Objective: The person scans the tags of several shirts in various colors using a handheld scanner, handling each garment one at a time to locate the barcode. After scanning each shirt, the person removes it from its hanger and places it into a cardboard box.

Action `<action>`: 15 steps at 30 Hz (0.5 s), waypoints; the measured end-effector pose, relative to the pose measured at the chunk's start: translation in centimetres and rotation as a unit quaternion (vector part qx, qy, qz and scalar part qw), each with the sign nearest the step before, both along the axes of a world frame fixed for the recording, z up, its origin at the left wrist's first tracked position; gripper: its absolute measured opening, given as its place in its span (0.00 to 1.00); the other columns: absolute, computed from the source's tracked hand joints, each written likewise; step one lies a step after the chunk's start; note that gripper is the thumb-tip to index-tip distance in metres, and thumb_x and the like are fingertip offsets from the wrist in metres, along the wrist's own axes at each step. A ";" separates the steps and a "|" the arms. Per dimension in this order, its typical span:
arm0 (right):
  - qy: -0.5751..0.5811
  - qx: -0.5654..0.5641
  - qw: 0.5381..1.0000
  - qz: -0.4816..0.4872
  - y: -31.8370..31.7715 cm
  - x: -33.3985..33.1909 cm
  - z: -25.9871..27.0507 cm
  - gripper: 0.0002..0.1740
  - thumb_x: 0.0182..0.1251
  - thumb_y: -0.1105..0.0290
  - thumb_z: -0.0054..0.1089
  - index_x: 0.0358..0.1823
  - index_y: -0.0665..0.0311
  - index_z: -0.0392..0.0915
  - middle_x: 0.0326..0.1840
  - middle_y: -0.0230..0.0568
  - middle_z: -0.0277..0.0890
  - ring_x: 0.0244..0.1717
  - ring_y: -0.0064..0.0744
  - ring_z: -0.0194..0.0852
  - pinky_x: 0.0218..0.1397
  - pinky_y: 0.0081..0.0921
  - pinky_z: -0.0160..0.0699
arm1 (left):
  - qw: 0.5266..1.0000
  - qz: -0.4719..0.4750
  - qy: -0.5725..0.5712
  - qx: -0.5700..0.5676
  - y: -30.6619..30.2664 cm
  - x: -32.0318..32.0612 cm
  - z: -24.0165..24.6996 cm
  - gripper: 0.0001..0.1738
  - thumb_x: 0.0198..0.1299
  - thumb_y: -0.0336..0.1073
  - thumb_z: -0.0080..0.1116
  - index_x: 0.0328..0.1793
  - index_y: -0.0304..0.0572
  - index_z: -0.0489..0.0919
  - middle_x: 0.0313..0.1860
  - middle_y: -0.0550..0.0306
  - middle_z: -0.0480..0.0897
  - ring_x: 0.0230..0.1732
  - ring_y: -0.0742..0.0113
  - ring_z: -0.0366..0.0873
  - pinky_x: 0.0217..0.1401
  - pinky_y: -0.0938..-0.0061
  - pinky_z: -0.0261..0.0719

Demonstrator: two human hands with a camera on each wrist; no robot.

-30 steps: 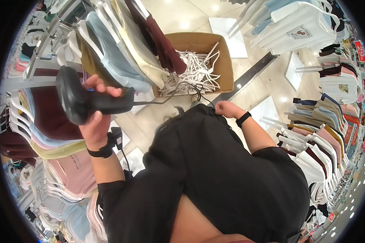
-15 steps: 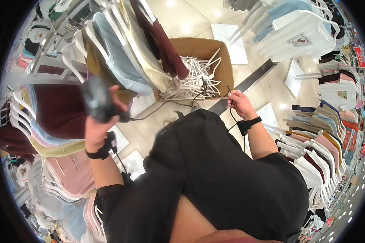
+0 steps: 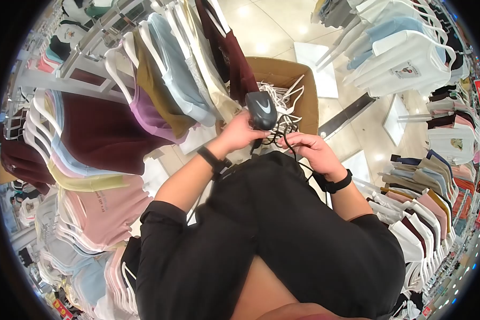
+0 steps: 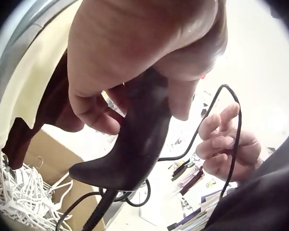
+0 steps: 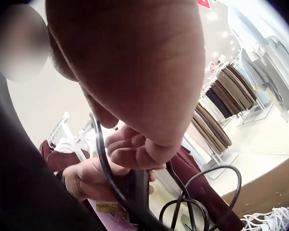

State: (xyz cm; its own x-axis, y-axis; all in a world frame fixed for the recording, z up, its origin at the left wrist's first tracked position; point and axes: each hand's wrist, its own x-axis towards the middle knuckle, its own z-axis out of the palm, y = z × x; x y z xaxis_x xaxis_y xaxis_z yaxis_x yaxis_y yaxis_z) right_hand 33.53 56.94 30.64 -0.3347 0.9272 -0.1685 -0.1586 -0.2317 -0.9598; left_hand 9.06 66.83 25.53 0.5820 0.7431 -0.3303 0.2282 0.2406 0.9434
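My left hand (image 3: 239, 130) grips a black barcode scanner (image 3: 262, 110) by its handle, over the near side of the hanger box. In the left wrist view, fingers and thumb wrap the handle (image 4: 137, 139), and a black cable (image 4: 103, 207) runs out of its end. The curled right hand (image 3: 314, 152) is close beside the handle's lower end and holds a stretch of that cable. In the right wrist view, loops of cable (image 5: 238, 185) hang below the right hand's curled fingers (image 5: 130, 156); part of the cable is hidden behind that hand.
A cardboard box (image 3: 309, 101) full of white hangers (image 3: 293, 96) stands on the tiled floor ahead. Clothes on hangers, with a maroon garment (image 3: 240, 61) nearest the scanner, line the left rack. More racks of shirts (image 3: 405, 66) stand to the right.
The left hand has carried the scanner from the left rack rightward to the front of the box. The right hand has come in toward it, so both hands now meet near the cable.
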 end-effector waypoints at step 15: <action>-0.288 0.068 0.951 -0.092 0.6 -2.3 -0.8 0.22 0.65 0.67 0.72 0.56 0.70 0.76 0.47 0.47 0.85 0.47 0.39 0.85 0.54 0.33 0.82 | 0.952 0.079 -0.202 -0.214 -2.0 3.4 2.9 0.16 0.69 0.32 0.66 0.60 0.40 0.80 0.55 0.60 0.83 0.56 0.71 0.80 0.60 0.71 0.80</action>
